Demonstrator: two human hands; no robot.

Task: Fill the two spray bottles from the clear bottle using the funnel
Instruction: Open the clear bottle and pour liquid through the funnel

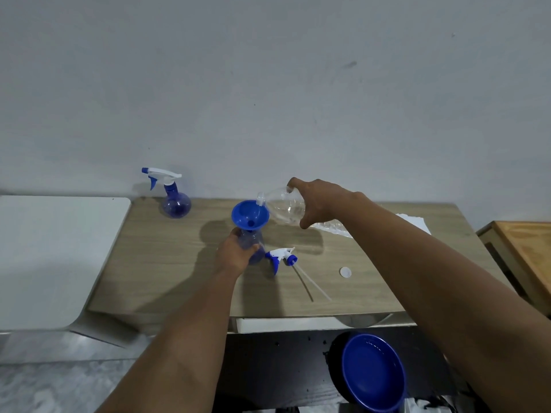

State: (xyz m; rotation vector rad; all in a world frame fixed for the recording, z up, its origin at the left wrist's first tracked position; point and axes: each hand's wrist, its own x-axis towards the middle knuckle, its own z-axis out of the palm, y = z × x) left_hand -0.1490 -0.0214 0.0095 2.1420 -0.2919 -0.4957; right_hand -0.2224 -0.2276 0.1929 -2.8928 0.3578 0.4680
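Nearest to me, below the desk's near edge, a blue bowl [372, 372] sits on a dark surface. My left hand [235, 253] is curled round the body of a blue spray bottle [253, 244] standing uncapped near the middle of the desk [167, 263], my fingers wrapped round its near left side. A blue funnel [249, 214] sits in the bottle's neck, its mouth tilted a little toward me. My right hand [316, 202] grips the base end of the clear bottle [281, 205], thumb on the near side and fingers over the far side; the bottle is tipped over to the left, its open neck right at the funnel's far right rim. Some clear liquid shows inside it. Just right of the held spray bottle, its trigger head [281, 256] lies on the desk with its thin tube [311, 284] trailing toward me. A small white cap [345, 272] lies further right, well apart. The second spray bottle [176, 201], trigger head on, stands at the far left of the desk, against the wall.
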